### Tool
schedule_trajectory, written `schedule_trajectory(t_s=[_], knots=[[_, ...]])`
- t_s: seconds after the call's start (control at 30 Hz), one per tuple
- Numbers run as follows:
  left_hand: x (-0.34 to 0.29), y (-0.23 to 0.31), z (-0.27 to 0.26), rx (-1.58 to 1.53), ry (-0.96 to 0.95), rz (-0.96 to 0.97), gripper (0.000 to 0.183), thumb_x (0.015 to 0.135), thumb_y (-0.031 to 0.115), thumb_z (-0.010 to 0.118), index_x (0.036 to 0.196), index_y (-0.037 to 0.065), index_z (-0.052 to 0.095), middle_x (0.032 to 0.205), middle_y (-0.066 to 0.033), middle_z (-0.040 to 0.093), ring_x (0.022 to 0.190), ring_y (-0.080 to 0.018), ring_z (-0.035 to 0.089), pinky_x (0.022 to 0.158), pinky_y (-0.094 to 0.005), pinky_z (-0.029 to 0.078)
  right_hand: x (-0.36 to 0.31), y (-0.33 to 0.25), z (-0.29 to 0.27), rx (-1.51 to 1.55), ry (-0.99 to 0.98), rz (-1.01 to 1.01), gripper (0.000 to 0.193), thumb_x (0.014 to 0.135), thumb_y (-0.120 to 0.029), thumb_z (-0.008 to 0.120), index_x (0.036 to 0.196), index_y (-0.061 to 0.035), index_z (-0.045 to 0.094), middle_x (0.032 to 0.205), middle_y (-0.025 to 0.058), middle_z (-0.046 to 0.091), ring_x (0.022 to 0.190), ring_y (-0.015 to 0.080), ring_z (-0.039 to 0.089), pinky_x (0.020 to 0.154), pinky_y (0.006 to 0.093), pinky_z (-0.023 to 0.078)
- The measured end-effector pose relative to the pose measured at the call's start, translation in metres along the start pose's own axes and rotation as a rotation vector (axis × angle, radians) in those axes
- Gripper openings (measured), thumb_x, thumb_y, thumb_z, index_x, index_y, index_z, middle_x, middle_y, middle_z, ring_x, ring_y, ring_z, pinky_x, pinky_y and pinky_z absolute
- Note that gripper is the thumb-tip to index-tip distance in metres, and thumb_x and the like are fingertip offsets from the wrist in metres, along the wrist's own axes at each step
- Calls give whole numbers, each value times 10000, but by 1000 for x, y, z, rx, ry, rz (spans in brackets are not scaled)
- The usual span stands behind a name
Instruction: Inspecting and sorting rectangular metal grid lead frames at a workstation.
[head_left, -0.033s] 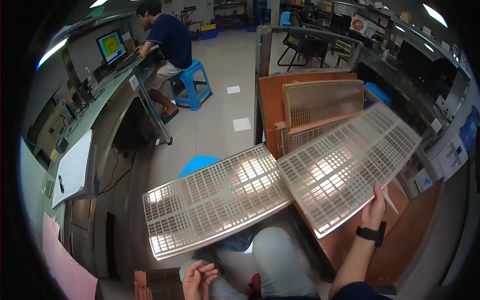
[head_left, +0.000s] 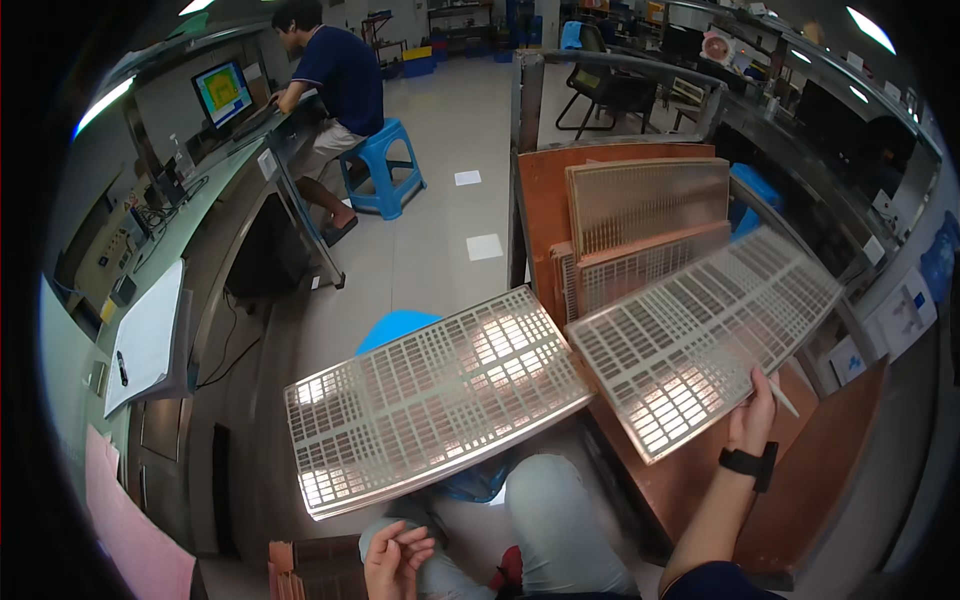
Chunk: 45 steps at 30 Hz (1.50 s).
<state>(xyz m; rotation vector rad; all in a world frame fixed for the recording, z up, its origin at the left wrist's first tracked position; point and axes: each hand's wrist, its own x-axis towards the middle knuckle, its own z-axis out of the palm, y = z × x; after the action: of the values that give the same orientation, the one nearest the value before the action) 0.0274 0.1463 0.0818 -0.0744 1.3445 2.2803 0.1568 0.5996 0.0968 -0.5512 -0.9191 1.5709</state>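
My right hand (head_left: 750, 415) grips a flat circuit-board panel (head_left: 710, 335) by its near edge and holds it tilted. The panel has a metallic grid of small rectangles. A slim white pen-like stick (head_left: 788, 400) pokes out beside the fingers of that hand. To the left lies a stack of similar panels (head_left: 435, 400), their top face shining with reflected light. Nearer to me, above my knee, my left hand (head_left: 398, 560) has loosely curled fingers, apart, with nothing visible in them.
More panels (head_left: 650, 205) lean upright against a brown board (head_left: 545, 200) in a metal-framed cart. A blue rounded surface (head_left: 395, 328) shows behind the stack. At the left, a bench (head_left: 215, 180) holds papers and a pen. A person (head_left: 340, 85) sits on a blue stool (head_left: 385, 170) at a monitor.
The panel in my right hand has shifted slightly right and tipped, showing more of the leaning panels behind it. My left hand and the stack have stayed put.
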Motion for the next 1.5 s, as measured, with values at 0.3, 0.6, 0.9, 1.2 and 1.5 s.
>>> schedule_trajectory(t_s=[0.3, 0.6, 0.9, 1.2, 1.5], knots=[[19, 1, 7, 90, 57, 35, 284, 945, 186, 462, 1163, 5, 480, 1053, -155, 597, 920, -235, 606, 805, -353, 519, 86, 91, -90, -398, 275, 263, 278, 829, 15, 459, 1105, -14, 481, 755, 31, 528, 474, 103, 508, 323, 222, 373], [34, -2, -4, 53, 217, 59, 269, 935, 181, 495, 1145, 15, 495, 1020, -140, 618, 860, -218, 618, 758, -309, 524, 116, 132, 14, -232, -167, 178, 546, 933, -291, 509, 1367, -24, 315, 1293, 207, 449, 1187, 259, 470, 876, 427, 492], [78, 16, -99, 457, 768, 628, 282, 959, 221, 457, 1168, 38, 506, 1122, -61, 566, 1006, -132, 521, 882, -278, 398, -7, 169, 65, -736, -754, -133, 374, 928, -102, 488, 1273, 33, 436, 1228, 187, 532, 1067, 235, 565, 886, 303, 456], [102, 24, -130, 566, 688, 287, 255, 941, 125, 467, 1103, -44, 570, 769, 6, 563, 637, -55, 461, 570, -212, 372, -77, 156, 70, -1130, -708, -328, 307, 890, -37, 455, 1185, 21, 512, 1217, 268, 512, 1186, 390, 461, 1002, 414, 366], [82, 42, -104, 705, 690, 431, 297, 927, 119, 485, 1147, -73, 540, 922, -72, 630, 810, -108, 573, 698, -223, 443, -63, 158, 59, -1102, -734, -244, 307, 908, -38, 441, 1202, 30, 497, 1205, 235, 541, 1159, 336, 508, 935, 377, 426]])
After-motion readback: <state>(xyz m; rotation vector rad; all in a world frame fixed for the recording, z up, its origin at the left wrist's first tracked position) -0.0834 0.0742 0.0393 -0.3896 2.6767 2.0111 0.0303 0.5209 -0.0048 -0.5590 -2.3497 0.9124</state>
